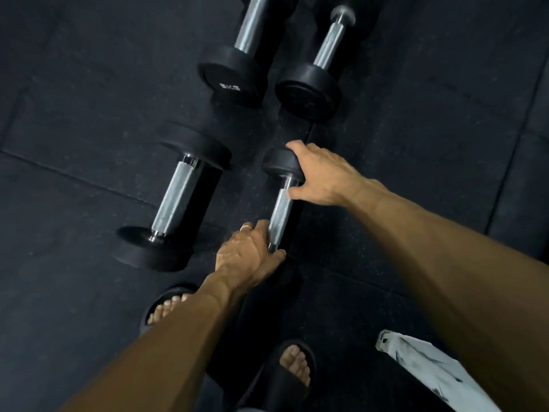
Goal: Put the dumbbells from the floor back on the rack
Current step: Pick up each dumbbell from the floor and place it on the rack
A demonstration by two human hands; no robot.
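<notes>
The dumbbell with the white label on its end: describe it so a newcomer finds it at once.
On the dark rubber floor, four dumbbells lie in two pairs; look at the far pair. The labelled dumbbell is the left one there, beside its unlabelled neighbour. It alone shows a small white marking on the round black end facing the person, and no hand touches it.

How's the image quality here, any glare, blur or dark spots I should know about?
Head view: dim overall, the black floor swallowing detail; bright glare on the chrome handle between the left hand and right hand; wide-angle stretch on the forearms; the plate label too blurred to read.
</notes>
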